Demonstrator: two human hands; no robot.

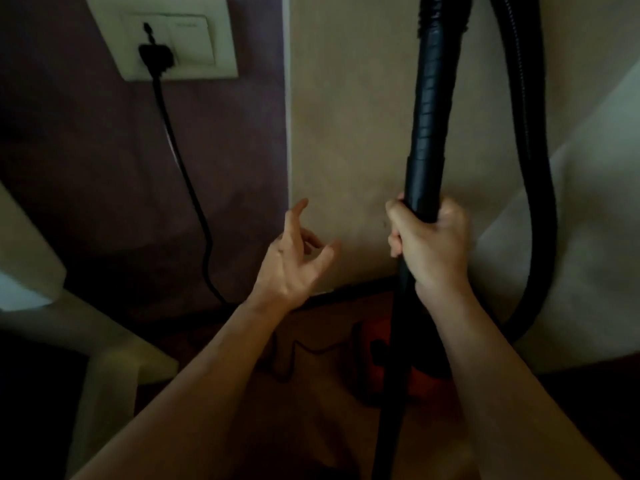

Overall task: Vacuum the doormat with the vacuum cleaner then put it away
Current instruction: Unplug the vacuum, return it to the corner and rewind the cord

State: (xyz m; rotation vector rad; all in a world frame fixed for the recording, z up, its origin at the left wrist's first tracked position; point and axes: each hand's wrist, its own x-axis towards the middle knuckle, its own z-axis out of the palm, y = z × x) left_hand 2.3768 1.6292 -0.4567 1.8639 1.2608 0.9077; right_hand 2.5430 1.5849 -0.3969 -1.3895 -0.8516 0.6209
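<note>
Two bare forearms reach forward. The right hand (433,244) has its fingers wrapped tightly around a black vacuum wand (433,116), which stands nearly upright and runs past the fingertips out of the top of view. The left hand (294,261) holds nothing. Its fingers are spread and loosely curled, just left of the wand and apart from it.

Below both sets of fingers, on the dim brown floor (311,393), sits the red vacuum cleaner body (372,375). A black hose (533,168) loops up right of the gripping fingers. The doormat is not in view.

A black power cord (187,174) trails beneath the left fingers and climbs to a plug (154,55) in a white socket plate (180,36) high above them. Likely risks: carrying the machine off while it is plugged in would yank the cord, and the slack could catch a foot.

Beyond the fingers, a purple wall (86,168) meets a beige wall (346,133). Pale furniture (31,251) stands far left.
</note>
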